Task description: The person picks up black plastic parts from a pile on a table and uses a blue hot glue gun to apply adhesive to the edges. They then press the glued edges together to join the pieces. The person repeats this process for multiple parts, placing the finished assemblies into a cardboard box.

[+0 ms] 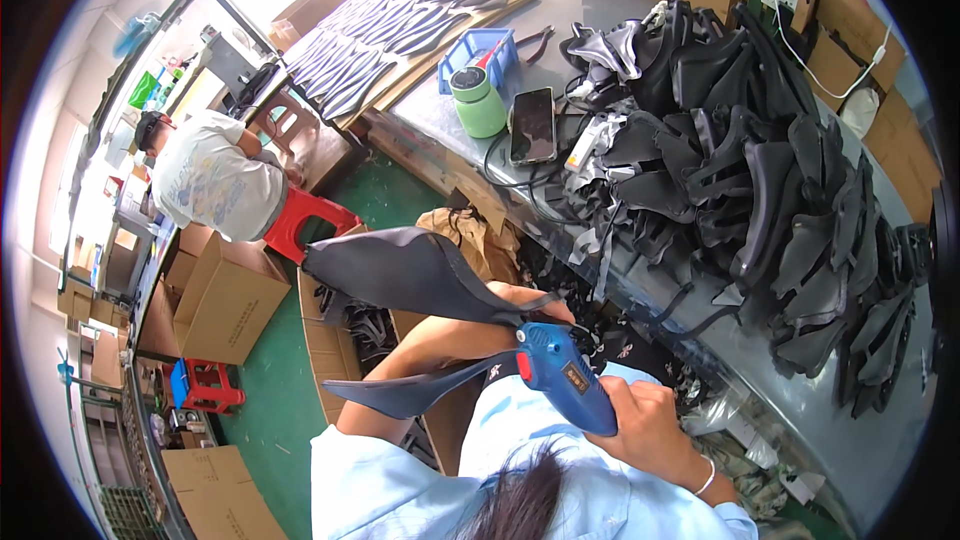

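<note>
My right hand [640,420] is wrapped around the handle of a blue cordless power tool [565,375] with a red button. The tool's working end is hidden against a dark grey, padded, curved piece [400,270]. Two long wings spread to the left from that piece; the lower wing [420,390] crosses over my left forearm. At the narrow end, just beyond the tool, my left hand [535,302] grips the piece, its fingers partly covered.
On the metal table [640,280] to the right lies a large heap of similar black pieces [740,160]. A phone [533,126], green bottle [477,102] and blue bin [490,50] stand behind. Open cartons [440,430] hold cuttings below. A seated person [215,175] works at far left.
</note>
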Demonstrator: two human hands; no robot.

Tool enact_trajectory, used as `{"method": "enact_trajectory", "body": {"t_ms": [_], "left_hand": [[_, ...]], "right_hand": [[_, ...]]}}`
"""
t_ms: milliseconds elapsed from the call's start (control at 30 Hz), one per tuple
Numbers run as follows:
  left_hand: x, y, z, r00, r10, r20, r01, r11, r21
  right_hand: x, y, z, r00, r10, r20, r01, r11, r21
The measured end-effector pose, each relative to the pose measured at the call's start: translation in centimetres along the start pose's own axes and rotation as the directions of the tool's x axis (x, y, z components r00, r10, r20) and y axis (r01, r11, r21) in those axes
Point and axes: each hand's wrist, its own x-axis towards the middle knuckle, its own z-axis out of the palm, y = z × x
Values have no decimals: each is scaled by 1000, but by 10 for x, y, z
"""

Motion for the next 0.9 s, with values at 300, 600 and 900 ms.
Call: {"method": "enact_trajectory", "body": {"t_ms": [300, 600, 900], "left_hand": [[-25, 33, -24, 789, 527, -316, -502, 849, 165], [9, 12, 33, 303, 277, -912, -813, 574, -95], [18, 0, 55, 220, 326, -919, -820, 573, 7]], "right_hand": [[2, 6, 7, 993, 107, -42, -106, 994, 28], [4, 6, 3, 991, 121, -57, -119, 992, 35], [8, -3, 1, 983, 175, -59, -167, 978, 127]]}}
